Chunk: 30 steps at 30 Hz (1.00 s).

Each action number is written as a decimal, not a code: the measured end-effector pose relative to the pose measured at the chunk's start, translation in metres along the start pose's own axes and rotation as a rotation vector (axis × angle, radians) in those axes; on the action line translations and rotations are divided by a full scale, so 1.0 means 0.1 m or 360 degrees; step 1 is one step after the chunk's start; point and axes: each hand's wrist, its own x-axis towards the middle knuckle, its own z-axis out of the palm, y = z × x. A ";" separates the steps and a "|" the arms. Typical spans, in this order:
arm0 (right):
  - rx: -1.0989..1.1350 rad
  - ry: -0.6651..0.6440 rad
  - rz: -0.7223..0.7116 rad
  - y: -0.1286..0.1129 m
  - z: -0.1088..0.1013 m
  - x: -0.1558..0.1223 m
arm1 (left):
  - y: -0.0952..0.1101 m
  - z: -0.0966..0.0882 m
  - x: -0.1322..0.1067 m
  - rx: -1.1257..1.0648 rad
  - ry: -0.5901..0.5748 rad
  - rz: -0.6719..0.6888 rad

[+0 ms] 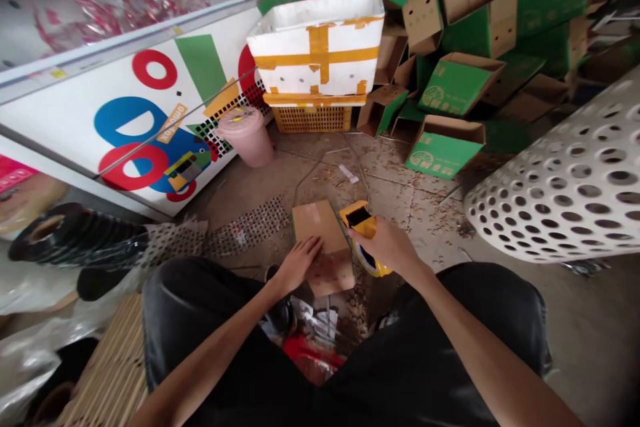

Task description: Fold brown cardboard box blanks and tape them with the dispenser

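At four o'clock, the right hand (393,245) covers the grip of the yellow tape dispenser (369,228). At six, the left hand (300,261) hides part of the small carton's top (331,233); its inside cannot be seen. Below, black trousers (490,320) partly block a red object (313,357), too unclear to name. At eight, the frame's edge cuts the cardboard stack (107,373). At ten, reddish clear-plastic items (160,3) blur on a cropped shelf (85,63). At twelve, the foam box's front wall (290,73) conceals its floor. At two, green cartons (453,147) overlap and run off the top, their smaller print illegible. At three, the white perforated basket (570,180) is cut off.
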 end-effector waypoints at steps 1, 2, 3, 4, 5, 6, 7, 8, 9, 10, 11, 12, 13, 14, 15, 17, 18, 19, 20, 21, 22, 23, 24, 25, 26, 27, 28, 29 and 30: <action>0.0009 -0.0025 0.0011 -0.01 0.04 0.01 | -0.09 -0.05 0.05 -0.0064 0.0090 0.0000; 0.0019 -0.0045 0.0025 -0.02 0.07 0.01 | -0.16 -0.08 0.10 -0.0118 0.0170 -0.0011; 0.0033 -0.0058 0.0037 -0.04 0.10 0.02 | -0.21 -0.10 0.14 -0.0159 0.0232 -0.0025; 0.0054 -0.0065 0.0044 -0.06 0.12 0.04 | -0.24 -0.11 0.18 -0.0185 0.0273 -0.0037; 0.0087 -0.0065 0.0043 -0.09 0.13 0.05 | -0.25 -0.11 0.21 -0.0198 0.0288 -0.0047; 0.0131 -0.0060 0.0043 -0.12 0.14 0.08 | -0.24 -0.12 0.23 -0.0197 0.0278 -0.0052; 0.0186 -0.0050 0.0048 -0.16 0.14 0.10 | -0.22 -0.13 0.25 -0.0185 0.0252 -0.0059; 0.0248 -0.0032 0.0057 -0.19 0.14 0.13 | -0.19 -0.15 0.27 -0.0164 0.0221 -0.0074; 0.0316 0.0002 0.0074 -0.24 0.14 0.17 | -0.16 -0.17 0.29 -0.0136 0.0200 -0.0099; 0.0386 0.0047 0.0090 -0.28 0.14 0.21 | -0.12 -0.19 0.32 -0.0104 0.0194 -0.0129; 0.0458 0.0097 0.0097 -0.32 0.16 0.26 | -0.08 -0.20 0.34 -0.0073 0.0205 -0.0163; 0.0532 0.0148 0.0093 -0.37 0.19 0.31 | -0.05 -0.22 0.38 -0.0051 0.0228 -0.0197; 0.0605 0.0192 0.0077 -0.41 0.22 0.37 | -0.03 -0.22 0.41 -0.0047 0.0253 -0.0227; 0.0672 0.0221 0.0054 -0.46 0.27 0.44 | -0.01 -0.22 0.45 -0.0061 0.0278 -0.0255; 0.0721 0.0236 0.0031 -0.50 0.32 0.50 | 0.00 -0.22 0.49 -0.0091 0.0301 -0.0292; 0.0753 0.0240 -0.0037 -0.57 0.42 0.63 | -0.02 -0.22 0.57 -0.0167 0.0349 -0.0414; 0.0743 0.0234 -0.0096 -0.61 0.46 0.68 | -0.04 -0.23 0.62 -0.0201 0.0369 -0.0497; 0.0723 0.0223 -0.0176 -0.63 0.49 0.73 | -0.07 -0.25 0.66 -0.0228 0.0381 -0.0592; 0.0702 0.0209 -0.0270 -0.66 0.51 0.77 | -0.11 -0.27 0.71 -0.0249 0.0380 -0.0685; 0.0683 0.0190 -0.0369 -0.67 0.52 0.80 | -0.16 -0.30 0.77 -0.0259 0.0367 -0.0765; 0.0667 0.0170 -0.0464 -0.69 0.52 0.82 | -0.21 -0.33 0.83 -0.0257 0.0346 -0.0821; 0.0651 0.0155 -0.0546 -0.70 0.52 0.84 | -0.26 -0.37 0.89 -0.0245 0.0324 -0.0850; 0.0635 0.0145 -0.0614 -0.71 0.52 0.85 | -0.31 -0.40 0.94 -0.0223 0.0313 -0.0850; 0.0620 0.0143 -0.0672 -0.72 0.52 0.85 | -0.36 -0.42 1.00 -0.0198 0.0319 -0.0829; 0.0608 0.0148 -0.0718 -0.73 0.52 0.86 | -0.40 -0.44 1.04 -0.0177 0.0335 -0.0800; 0.0599 0.0156 -0.0749 -0.74 0.52 0.87 | -0.44 -0.45 1.08 -0.0165 0.0356 -0.0774; 0.0596 0.0161 -0.0765 -0.75 0.52 0.88 | -0.47 -0.44 1.11 -0.0161 0.0379 -0.0763; 0.0597 0.0162 -0.0772 -0.76 0.52 0.90 | -0.50 -0.44 1.13 -0.0163 0.0400 -0.0770; 0.0600 0.0162 -0.0775 -0.77 0.51 0.91 | -0.52 -0.42 1.14 -0.0170 0.0415 -0.0789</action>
